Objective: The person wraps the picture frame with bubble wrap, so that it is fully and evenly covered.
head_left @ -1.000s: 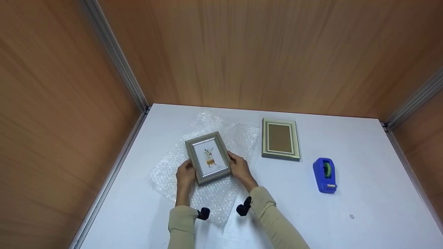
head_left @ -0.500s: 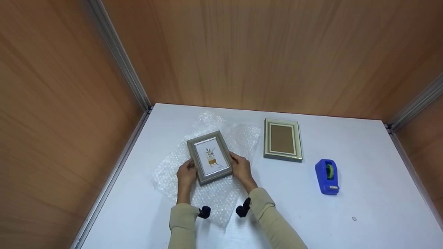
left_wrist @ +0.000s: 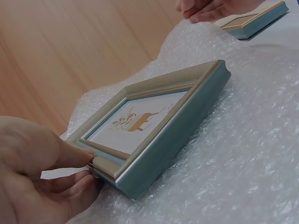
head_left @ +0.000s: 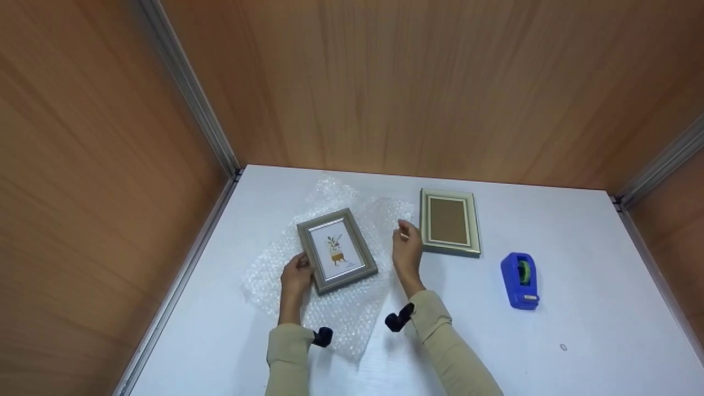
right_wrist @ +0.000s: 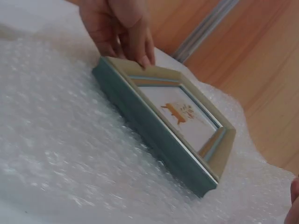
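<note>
A picture frame [head_left: 360, 270] with a plant print lies tilted on a sheet of bubble wrap [head_left: 341, 330]. My left hand [head_left: 296, 278] pinches its left edge, thumb on top and fingers at the side, as the left wrist view also shows. Off the frame's right side, my right hand [head_left: 407, 250] hovers over the right part of the wrap, fingers loosely bent. In the left wrist view the right fingertips [left_wrist: 189, 11] are close to the wrap's far edge; whether they touch it is unclear. Nothing shows between them.
A second picture frame [head_left: 473, 225] with a brown inside lies just right of my right hand. Further right stands a blue tape dispenser [head_left: 515, 291] with green tape. Wooden panels [head_left: 385, 88] wall the white table [head_left: 594, 275] at the back and sides.
My right hand has let go of the picture frame's right edge and moved right and away, over the bubble wrap. The left hand and the frame stay in place.
</note>
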Demonstrator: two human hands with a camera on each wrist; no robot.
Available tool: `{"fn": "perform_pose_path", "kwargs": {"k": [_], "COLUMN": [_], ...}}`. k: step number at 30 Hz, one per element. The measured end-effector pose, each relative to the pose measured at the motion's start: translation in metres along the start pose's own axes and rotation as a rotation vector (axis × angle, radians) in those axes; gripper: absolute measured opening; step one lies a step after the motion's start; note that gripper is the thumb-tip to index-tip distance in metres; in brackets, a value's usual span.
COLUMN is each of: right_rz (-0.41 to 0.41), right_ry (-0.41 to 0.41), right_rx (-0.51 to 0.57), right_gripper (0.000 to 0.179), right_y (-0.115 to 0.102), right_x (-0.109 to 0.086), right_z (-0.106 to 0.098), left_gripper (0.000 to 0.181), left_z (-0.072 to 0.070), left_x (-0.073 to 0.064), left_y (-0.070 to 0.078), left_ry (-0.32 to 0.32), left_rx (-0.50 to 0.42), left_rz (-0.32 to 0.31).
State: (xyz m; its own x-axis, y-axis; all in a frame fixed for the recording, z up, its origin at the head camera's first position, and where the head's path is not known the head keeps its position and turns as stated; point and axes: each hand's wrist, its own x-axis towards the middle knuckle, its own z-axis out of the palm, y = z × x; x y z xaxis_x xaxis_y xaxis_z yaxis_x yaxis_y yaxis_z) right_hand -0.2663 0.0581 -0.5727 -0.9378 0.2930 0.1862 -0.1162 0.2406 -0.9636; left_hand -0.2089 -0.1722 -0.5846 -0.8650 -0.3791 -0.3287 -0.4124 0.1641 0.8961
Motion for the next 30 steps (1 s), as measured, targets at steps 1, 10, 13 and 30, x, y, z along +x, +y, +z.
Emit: {"fn": "perform_pose_path", "kwargs": {"k": [1, 10, 13, 30], "right_rz": [0.007, 0.195, 0.206, 0.224], "right_ry": [0.022, -0.005, -0.019, -0.03], "right_rx": [-0.002, -0.016, 0.005, 0.113], "right_gripper": [0.03, 0.043, 0.04, 0.027], "right_y": [0.0, 0.009, 0.01, 0.017], "right_x": [0.003, 0.016, 0.017, 0.018], "right_z": [-0.003, -0.02, -0.02, -0.018], "left_gripper": [0.048, 0.048, 0.048, 0.05], "left_z": [-0.001, -0.002, -0.003, -0.006], "left_x": [0.0, 0.001, 0.0, -0.001], "left_y": [0.0, -0.001, -0.001, 0.0], "left_ry": [-0.007, -0.054, -0.061, -0.106], "left_rx": [-0.011, -0.058, -0.069, -0.109], "left_rz": [0.0, -0.014, -0.011, -0.023]}}
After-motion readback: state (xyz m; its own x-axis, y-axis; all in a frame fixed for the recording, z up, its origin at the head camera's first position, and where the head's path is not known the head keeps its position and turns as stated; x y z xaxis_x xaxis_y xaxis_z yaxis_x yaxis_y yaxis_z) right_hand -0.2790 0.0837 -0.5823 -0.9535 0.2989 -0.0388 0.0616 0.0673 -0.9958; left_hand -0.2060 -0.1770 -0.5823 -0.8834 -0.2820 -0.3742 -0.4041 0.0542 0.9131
